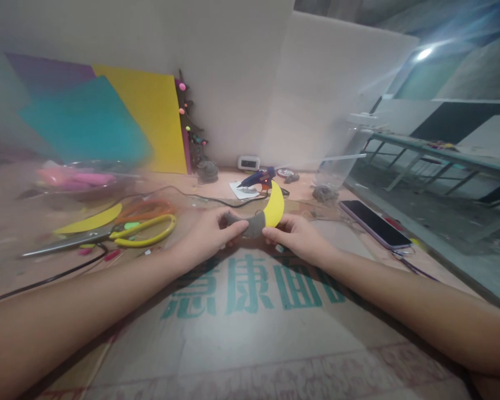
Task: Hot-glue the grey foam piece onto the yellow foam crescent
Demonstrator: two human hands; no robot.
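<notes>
Between my two hands I hold a yellow crescent (275, 204), partly covered in grey yarn (255, 225). My left hand (216, 230) is closed, with thumb and fingers pinching the yarn-wrapped end. On the other side, my right hand (294, 236) pinches the crescent near where the grey covering meets the bare yellow. Just beyond the crescent, a dark blue glue gun (258, 178) rests by a white card (244, 190). Yellow-handled scissors (144, 233) lie left of my left hand, near another yellow crescent piece (91, 219).
Colored sheets (150, 122) lean against the back wall beside a branch with small pompoms (182, 111). A small digital clock (249, 163) stands at the back. Grey yarn bundles (325, 193) and a phone (375, 224) are at right. A black cord (87, 261) runs at left.
</notes>
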